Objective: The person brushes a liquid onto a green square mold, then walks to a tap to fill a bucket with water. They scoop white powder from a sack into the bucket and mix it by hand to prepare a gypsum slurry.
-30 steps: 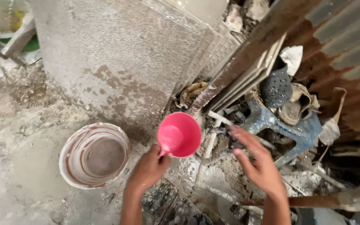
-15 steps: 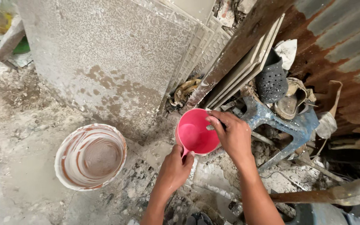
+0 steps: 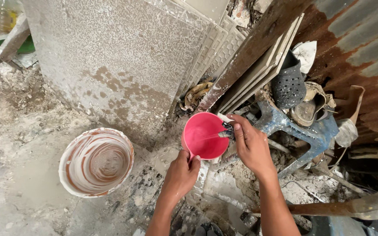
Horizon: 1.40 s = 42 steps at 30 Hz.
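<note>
Head view: at frame centre the left hand [image 3: 181, 169] grips the round pink plastic scoop [image 3: 205, 135] by its handle, steadying it, so the right hand [image 3: 251, 146], fingers closed around a small dark tool [image 3: 226, 131], reaches its rim.

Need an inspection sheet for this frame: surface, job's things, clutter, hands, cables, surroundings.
Surface: rough concrete floor, dusty, strewn with rubble.
Job's things: pink scoop held up; small dark tool at its rim.
Clutter: white bucket smeared with brown residue; blue plastic stool; dark perforated shoe.
Hands: left hand grips the scoop's handle; right hand holds the tool against the scoop.
Cables: nothing seen.
Surroundings: grey tiles leaning upright; rusty corrugated sheet on the right.
</note>
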Motion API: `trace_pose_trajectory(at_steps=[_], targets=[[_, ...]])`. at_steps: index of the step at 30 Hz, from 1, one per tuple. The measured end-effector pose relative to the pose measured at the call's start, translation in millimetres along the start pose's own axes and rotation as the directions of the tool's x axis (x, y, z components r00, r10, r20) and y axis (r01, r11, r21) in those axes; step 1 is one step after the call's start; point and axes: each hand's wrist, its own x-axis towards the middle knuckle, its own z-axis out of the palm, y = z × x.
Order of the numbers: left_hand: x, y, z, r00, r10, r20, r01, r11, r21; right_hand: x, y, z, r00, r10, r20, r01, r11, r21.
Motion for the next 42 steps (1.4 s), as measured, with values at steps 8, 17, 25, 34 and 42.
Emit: trace_pose_trajectory(at_steps=[8, 17, 25, 34, 42], targets=[[4.2, -7.5, -1.1, 0.999, -0.01, 0.041, 0.011, 1.0, -0.017, -2.4, 10.1, 0.6, 0.973, -0.225, -0.059, 0.23, 0.968, 0.099], [4.2, -5.7, -1.3, 0.996, -0.041, 0.085, 0.044, 0.998, -0.036, -0.7, 15.7, 0.5, 0.966, -0.258, -0.037, 0.26, 0.954, 0.148], [1.7, -3.2, -0.7, 0.997, -0.023, 0.067, 0.025, 0.999, -0.041, 0.0, 21.9, 0.8, 0.946, -0.323, -0.03, 0.322, 0.927, 0.193], [-0.2, -2.9, 0.9, 0.998, -0.028, 0.065, 0.029, 0.999, -0.019, 0.4, 25.0, -0.3, 0.939, -0.342, -0.032, 0.34, 0.912, 0.229], [3.7, -10.0, 5.5, 0.991, -0.06, 0.123, 0.063, 0.998, -0.027, -0.2, 28.6, 1.7, 0.945, -0.327, -0.028, 0.322, 0.907, 0.271]])
